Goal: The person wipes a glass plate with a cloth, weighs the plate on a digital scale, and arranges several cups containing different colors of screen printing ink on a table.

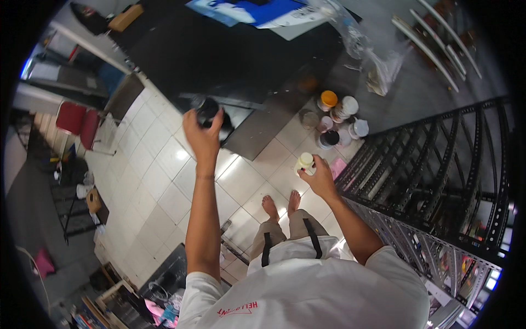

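Note:
My left hand (203,138) is closed around a dark, round-topped container (205,106), raised over the near left edge of the black table. Motion blurs that container, so its exact kind does not show. Lower and to the right, my right hand (320,177) grips a small cream-coloured bottle (304,160) with a pale cap, which is held upright. Just beyond the bottle stands a group of several jars, among them one with an orange lid (327,98), one with a white lid (349,104) and one with a black lid (329,137).
The black table (219,55) carries blue and white sheets (257,12) and a clear plastic bag (378,71). A black perforated metal rack (416,170) rises on my right. A red chair (74,118) stands far left on the tiled floor (145,181).

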The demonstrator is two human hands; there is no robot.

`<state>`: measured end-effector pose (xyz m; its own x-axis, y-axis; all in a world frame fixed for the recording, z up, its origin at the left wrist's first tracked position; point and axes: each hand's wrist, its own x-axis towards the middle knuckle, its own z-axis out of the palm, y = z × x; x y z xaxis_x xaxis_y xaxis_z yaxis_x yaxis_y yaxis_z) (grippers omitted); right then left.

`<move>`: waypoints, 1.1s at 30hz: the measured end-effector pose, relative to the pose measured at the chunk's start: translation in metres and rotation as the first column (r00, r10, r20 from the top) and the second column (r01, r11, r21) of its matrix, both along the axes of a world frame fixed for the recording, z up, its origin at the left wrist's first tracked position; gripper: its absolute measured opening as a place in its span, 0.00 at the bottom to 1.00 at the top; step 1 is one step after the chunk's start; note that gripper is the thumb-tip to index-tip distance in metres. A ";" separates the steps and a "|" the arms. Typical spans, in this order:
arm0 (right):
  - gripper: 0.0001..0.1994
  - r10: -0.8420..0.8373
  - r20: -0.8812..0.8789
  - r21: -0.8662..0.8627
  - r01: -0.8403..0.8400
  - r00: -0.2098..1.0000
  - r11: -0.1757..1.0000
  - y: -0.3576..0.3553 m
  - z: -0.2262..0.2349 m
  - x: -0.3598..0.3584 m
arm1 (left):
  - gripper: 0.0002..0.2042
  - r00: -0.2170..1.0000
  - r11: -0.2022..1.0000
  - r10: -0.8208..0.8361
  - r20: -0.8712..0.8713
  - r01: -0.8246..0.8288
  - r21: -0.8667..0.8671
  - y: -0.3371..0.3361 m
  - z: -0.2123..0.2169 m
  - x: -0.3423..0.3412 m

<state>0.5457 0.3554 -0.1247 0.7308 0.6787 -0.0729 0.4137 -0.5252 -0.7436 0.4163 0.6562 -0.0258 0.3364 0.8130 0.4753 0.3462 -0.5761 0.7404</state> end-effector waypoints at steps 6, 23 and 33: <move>0.22 -0.331 -0.086 -0.083 0.325 0.940 0.942 -0.057 -0.136 0.053 | 0.22 0.895 0.900 -0.419 -0.149 0.389 -0.194 -0.085 0.001 0.016; 0.25 -0.655 0.248 0.175 0.631 0.714 0.755 -0.088 -0.562 0.298 | 0.18 0.640 0.521 -0.753 0.152 0.721 -0.458 -0.205 -0.532 0.234; 0.39 -0.715 -0.125 0.146 0.726 0.688 0.673 -0.138 -0.550 0.236 | 0.24 0.665 0.642 -0.743 0.079 0.741 -0.200 -0.255 -0.643 0.364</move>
